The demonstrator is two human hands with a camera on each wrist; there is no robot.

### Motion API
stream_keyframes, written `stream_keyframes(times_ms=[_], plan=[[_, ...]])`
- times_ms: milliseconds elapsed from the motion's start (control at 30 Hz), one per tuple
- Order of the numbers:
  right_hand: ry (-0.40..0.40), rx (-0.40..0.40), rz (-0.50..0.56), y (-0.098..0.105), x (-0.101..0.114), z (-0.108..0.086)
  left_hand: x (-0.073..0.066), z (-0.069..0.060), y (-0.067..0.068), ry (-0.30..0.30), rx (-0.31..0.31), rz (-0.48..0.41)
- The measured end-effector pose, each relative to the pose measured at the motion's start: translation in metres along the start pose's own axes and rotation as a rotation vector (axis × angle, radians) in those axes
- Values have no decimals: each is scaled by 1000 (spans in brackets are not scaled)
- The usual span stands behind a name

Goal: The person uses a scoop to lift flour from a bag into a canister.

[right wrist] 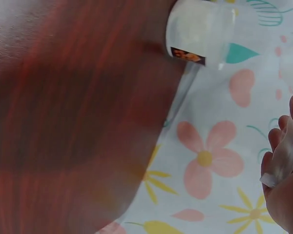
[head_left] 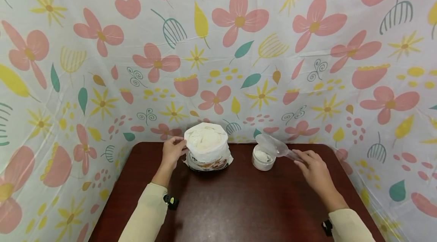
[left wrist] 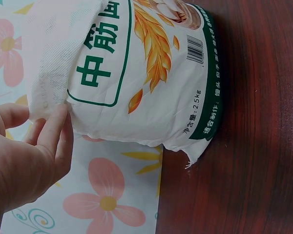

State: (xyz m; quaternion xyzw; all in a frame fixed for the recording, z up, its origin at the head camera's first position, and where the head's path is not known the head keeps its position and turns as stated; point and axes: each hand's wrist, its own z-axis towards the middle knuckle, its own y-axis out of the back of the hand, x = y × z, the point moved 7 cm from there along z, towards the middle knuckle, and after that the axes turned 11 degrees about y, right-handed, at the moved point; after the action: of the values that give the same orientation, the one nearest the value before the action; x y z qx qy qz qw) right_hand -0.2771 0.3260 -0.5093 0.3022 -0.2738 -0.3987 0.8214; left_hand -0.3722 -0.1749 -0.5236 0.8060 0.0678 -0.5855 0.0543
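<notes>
An opened flour bag [head_left: 205, 154], its top folded down and white flour [head_left: 208, 137] filling it to near the rim, stands at the back of the table. My left hand [head_left: 173, 153] pinches the bag's folded rim on its left side; the left wrist view shows the hand [left wrist: 34, 151] at the white cuff [left wrist: 51, 63]. In my right hand [head_left: 314, 170] is the handle of a clear plastic scoop [head_left: 273, 145], tilted above a clear jar [head_left: 263, 164] with white powder inside. The right wrist view shows the jar [right wrist: 198, 34] and the gripped handle [right wrist: 283, 156].
The dark red wooden table [head_left: 218, 204] has rounded back corners. Close behind it and along the sides hangs a white curtain [head_left: 218, 60] printed with flowers and leaves. Bag and jar stand apart near the back edge.
</notes>
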Motion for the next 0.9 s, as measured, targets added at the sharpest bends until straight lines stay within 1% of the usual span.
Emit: stream_keyframes(times_ms=[167,333,567,900], plan=[[22,1,-3,7,6,15,0,1,-1,-3,10,-6],[49,10,1,12,11,31,0,0,0,-4,3,-6],[115,10,-3,19,21,56,0,0,0,-9,3,-6],[215,50,-7,24,36,90,0,1,0,2,-7,-4]])
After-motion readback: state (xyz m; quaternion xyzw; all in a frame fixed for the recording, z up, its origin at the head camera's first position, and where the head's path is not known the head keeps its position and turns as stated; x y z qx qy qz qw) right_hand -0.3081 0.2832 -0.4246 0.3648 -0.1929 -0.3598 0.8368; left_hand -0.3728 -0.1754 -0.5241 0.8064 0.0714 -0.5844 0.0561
